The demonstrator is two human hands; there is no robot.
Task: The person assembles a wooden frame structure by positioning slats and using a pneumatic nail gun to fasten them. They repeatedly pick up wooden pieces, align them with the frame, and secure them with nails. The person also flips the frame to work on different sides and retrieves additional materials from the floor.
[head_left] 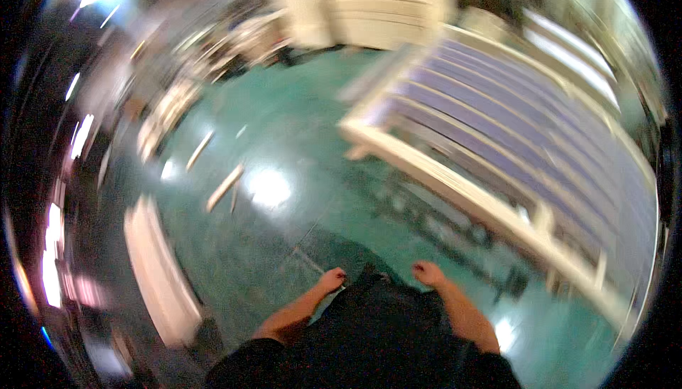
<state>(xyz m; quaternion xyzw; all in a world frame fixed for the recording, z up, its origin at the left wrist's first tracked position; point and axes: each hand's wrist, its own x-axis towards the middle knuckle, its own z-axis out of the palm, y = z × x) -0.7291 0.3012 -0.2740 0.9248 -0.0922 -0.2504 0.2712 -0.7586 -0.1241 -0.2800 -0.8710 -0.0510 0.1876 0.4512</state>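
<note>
My left hand (pixel 332 279) is in front of my dark clothing, its fingers curled in. A tiny pale spot shows beside its fingers; I cannot make out whether it is something held. To the other side of my body, my right hand (pixel 428 274) is curled into a loose fist, and no object shows in it. Both hands hang apart from each other above the green floor (pixel 284 105). Nearest to the right hand is a large pale wooden frame (pixel 455 179) with slats across it and greyish-purple strips between them. The whole picture is smeared by motion.
At the left lies a long stack of pale boards (pixel 160 268). Loose wood strips (pixel 225 188) lie on the floor ahead. A pale wooden cabinet with drawers (pixel 391 9) stands at the back, with blurred piles of wood (pixel 167 115) to its left. Dark shapes lie below the slatted frame.
</note>
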